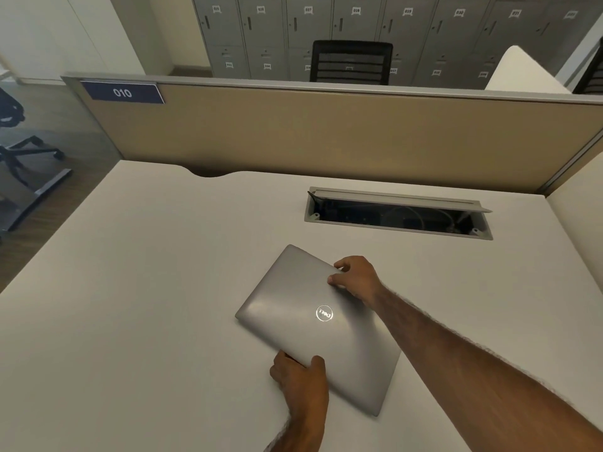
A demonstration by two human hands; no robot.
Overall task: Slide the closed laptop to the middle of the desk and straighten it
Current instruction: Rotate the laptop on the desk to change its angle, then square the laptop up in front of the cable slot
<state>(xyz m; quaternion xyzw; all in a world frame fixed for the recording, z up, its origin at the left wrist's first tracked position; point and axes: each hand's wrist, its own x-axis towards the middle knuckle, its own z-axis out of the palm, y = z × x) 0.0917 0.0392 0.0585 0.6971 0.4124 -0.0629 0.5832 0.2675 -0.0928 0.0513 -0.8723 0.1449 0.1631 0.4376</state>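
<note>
Closed silver-grey metal laptop (313, 324) w/ a round logo on the lid lies flat on the off-white counter (137, 288), roughly mid-counter, a bit toward the near edge. It's skewed: long edges run diagonally, one corner pointing toward the beige partition wall (326, 132) at the back, the opposite corner toward the person.

Left hand (301, 378) grips the near long edge, thumb on top of the lid, the other fingers curled under or against the edge; can't tell how far under. Right hand (354, 278) is at the far right edge near the back corner, fingers bent and pinching the rim, thumb on the lid. Right forearm crosses over the laptop's right part.

Behind the laptop, well apart, a grey rectangular cable hatch (398, 212) is set into the counter w/ its flap raised. Blue "010" sign (122, 92) sits on the partition's top left.
</note>
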